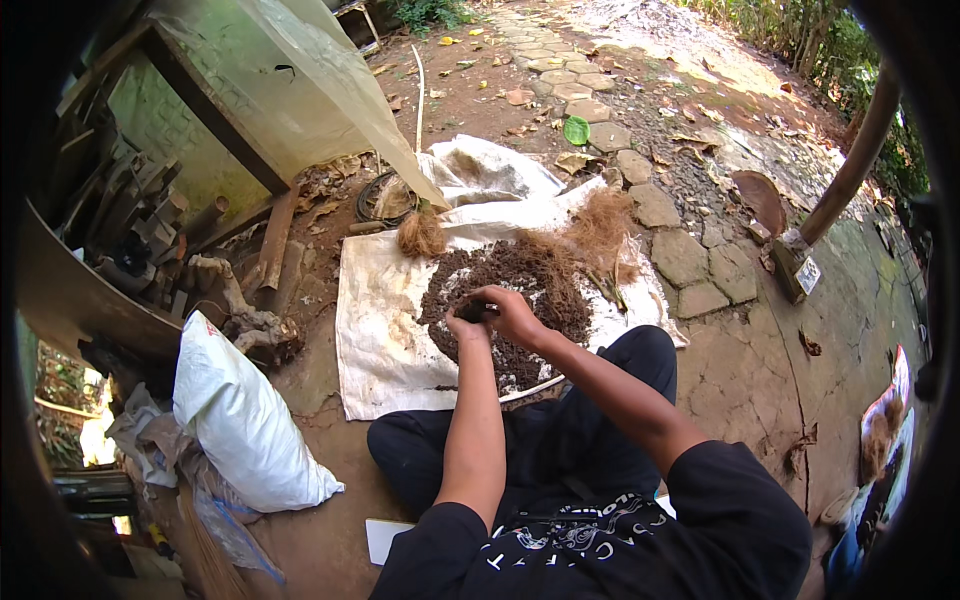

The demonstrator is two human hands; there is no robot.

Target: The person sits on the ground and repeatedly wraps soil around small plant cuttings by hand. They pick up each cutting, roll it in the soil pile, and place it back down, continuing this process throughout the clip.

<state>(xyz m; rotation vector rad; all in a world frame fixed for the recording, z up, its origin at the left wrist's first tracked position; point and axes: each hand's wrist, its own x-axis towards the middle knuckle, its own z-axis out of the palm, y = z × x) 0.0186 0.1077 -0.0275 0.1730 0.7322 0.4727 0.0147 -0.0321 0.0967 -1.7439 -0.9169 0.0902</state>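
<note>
Both of my hands meet above a spread of dark, crumbly soil (555,315) that lies on a white woven sack (375,322). A dark clump of soil (474,309) shows between them. My left hand (466,328) cups it from below. My right hand (511,313) curls over it from the right, and its fingers hide part of the clump. Loose brown coconut fibre (600,225) lies at the far right of the soil. A rounded tuft of the same fibre (421,234) rests at the sack's far left edge.
A filled white sack (240,420) leans at my left, near a gnarled piece of wood (244,307) and stacked wood scraps (142,202). Coiled black cable (379,199) lies beyond the sack. Hexagonal pavers (679,259) run away ahead. A wooden post (851,161) stands at right.
</note>
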